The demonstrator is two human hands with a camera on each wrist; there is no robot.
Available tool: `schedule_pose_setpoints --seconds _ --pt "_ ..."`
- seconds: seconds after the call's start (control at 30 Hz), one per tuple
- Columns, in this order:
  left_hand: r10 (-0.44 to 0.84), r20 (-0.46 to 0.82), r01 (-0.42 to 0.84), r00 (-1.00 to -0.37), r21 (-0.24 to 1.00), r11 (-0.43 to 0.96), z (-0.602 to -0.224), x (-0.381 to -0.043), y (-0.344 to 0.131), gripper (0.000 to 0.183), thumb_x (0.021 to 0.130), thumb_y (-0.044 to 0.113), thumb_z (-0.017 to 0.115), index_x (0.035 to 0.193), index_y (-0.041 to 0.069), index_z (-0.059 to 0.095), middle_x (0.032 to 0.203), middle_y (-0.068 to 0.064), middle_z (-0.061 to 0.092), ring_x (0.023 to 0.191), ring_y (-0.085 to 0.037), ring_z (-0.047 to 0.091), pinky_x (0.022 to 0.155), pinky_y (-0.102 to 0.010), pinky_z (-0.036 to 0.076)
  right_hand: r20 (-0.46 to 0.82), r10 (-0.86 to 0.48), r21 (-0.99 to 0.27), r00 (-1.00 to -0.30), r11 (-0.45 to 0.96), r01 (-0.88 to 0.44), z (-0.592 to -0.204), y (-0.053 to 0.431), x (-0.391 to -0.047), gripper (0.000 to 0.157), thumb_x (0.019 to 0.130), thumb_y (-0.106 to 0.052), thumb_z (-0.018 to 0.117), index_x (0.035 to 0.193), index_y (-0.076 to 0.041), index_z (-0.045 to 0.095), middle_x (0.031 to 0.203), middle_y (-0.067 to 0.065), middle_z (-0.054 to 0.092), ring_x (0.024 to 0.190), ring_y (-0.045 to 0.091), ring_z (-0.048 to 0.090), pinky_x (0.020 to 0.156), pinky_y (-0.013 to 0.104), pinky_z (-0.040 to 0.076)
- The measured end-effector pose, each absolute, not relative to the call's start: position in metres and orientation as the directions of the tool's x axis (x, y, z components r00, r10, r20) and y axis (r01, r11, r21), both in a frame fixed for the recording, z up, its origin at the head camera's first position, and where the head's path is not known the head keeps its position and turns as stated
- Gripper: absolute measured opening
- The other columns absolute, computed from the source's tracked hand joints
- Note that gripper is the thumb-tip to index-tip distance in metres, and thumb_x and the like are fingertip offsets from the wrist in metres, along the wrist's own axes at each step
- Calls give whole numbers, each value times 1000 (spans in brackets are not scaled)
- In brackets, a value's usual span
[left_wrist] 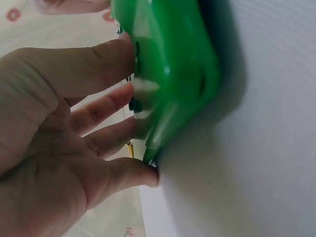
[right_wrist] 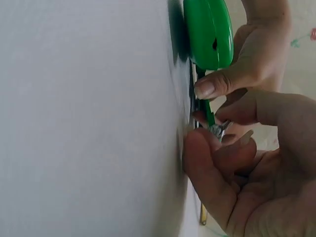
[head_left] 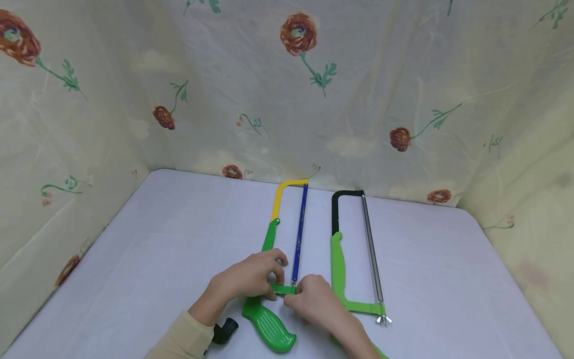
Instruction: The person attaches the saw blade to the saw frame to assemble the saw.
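A hacksaw with a green handle [head_left: 272,329], a yellow front bow [head_left: 277,199] and a blue blade [head_left: 299,234] lies on the table. My left hand [head_left: 253,276] holds its green frame near the handle, thumb and fingertips at the lower arm [head_left: 283,289]. At the end of that arm, my right hand [head_left: 316,301] pinches a silvery wing nut [right_wrist: 219,129] between thumb and fingers. In the head view the right hand hides the nut. The left wrist view shows the green handle [left_wrist: 173,74] close by the left fingers.
To the right lies a second hacksaw [head_left: 338,264], light green and black, with a grey blade [head_left: 372,249] and its own wing nut [head_left: 383,319]. The right forearm covers part of its handle. A black object [head_left: 225,330] is beside the left sleeve. Flowered cloth [head_left: 215,99] surrounds the white table [head_left: 188,239].
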State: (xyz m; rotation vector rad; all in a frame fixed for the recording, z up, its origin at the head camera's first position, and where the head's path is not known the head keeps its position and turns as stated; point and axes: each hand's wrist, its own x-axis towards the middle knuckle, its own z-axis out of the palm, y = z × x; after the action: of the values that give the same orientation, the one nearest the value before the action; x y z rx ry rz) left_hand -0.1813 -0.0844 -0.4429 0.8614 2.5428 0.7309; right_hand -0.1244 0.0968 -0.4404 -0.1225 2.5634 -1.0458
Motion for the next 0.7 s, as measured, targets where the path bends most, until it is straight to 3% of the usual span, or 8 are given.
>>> schedule_pose_setpoints --seconds 0.23,0.7 --pt "636 -159 452 -755 577 680 -445 -183 -85 19 74 14 86 86 25 76 130 7 58 114 -12 56 98 -32 51 -340 -232 -755 -911 645 117 -441 103 -129 31 78 -18 64 50 -15 50 40 -7 43 35 9 49 38 18 30" --pt "639 -150 439 -754 609 661 -440 -183 -85 17 74 13 86 85 23 76 128 6 60 116 -14 56 101 -36 50 -366 -318 -855 -875 486 181 -448 112 -134 22 79 -13 60 60 -3 64 43 -5 47 35 9 52 42 20 44"
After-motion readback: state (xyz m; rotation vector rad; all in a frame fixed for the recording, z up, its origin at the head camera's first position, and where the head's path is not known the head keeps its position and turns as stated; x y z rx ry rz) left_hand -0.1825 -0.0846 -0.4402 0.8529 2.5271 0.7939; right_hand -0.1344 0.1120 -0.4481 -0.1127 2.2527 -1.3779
